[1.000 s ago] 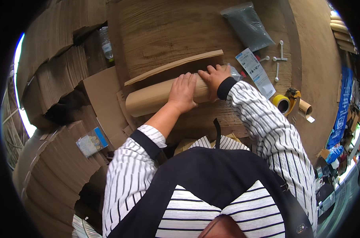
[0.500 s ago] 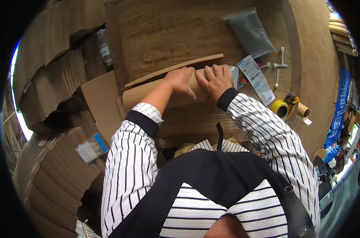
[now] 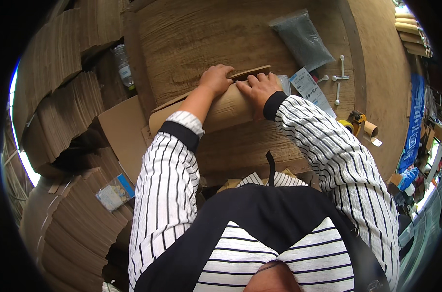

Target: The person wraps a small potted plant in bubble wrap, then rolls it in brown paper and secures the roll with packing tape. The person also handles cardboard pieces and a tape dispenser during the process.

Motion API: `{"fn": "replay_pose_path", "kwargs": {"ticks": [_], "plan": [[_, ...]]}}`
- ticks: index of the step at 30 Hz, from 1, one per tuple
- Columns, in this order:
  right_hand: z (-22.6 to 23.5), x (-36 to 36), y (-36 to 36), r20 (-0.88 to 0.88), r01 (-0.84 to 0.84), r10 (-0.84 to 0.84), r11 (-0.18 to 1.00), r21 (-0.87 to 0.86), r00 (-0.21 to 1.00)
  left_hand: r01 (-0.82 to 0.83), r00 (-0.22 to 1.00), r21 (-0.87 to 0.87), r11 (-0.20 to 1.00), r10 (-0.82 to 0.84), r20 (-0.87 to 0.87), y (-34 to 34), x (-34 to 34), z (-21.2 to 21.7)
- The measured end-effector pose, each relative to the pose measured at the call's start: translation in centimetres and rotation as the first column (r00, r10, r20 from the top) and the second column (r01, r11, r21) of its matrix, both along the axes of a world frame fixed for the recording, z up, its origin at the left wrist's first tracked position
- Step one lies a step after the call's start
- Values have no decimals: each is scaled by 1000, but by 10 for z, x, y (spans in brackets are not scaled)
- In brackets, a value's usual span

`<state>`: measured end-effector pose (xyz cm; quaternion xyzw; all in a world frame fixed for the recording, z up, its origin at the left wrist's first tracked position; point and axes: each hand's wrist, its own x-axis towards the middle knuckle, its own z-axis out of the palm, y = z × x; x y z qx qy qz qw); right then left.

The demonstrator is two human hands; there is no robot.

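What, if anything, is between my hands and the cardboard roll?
Nothing visible. Your right hand lies directly on the cardboard roll, and your left hand is at its far edge. Some clear plastic shows at the roll's right end, beside your right hand.

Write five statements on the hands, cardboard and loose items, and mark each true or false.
1. The right hand touches the rolled cardboard. True.
2. The grey-filled bag lies left of both hands. False: it lies beyond the right hand, farther right.
3. The left hand is at the cardboard's far edge. True.
4. Small white spoons lie right of the paper label. True.
5. The plastic bottle is at the picture's right. False: it is at the left.
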<state>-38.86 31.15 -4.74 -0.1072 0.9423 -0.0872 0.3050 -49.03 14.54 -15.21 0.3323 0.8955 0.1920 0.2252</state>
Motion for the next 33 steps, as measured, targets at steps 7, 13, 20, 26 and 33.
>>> {"fn": "replay_pose_path", "kwargs": {"ticks": [7, 13, 20, 26, 33], "plan": [[-22, 26, -4, -200, 8, -7, 1000, 2, 980, 17, 992, 113, 993, -31, 125, 0, 14, 9], [-36, 54, -6, -349, 45, -69, 996, -77, 935, 89, 988, 166, 982, -108, 107, -5, 34, 37], [-40, 49, -4, -322, 88, -128, 987, -136, 938, 223, 928, -42, 974, -199, 316, -9, 31, 64], [-46, 99, -7, -732, 87, -279, 953, -289, 621, 205, 965, -6, 979, -201, 170, -13, 54, 66], [-20, 189, -10, 24, 740, -921, 297, -603, 389, 150, 988, 26, 988, -149, -27, -20, 87, 70]]}}
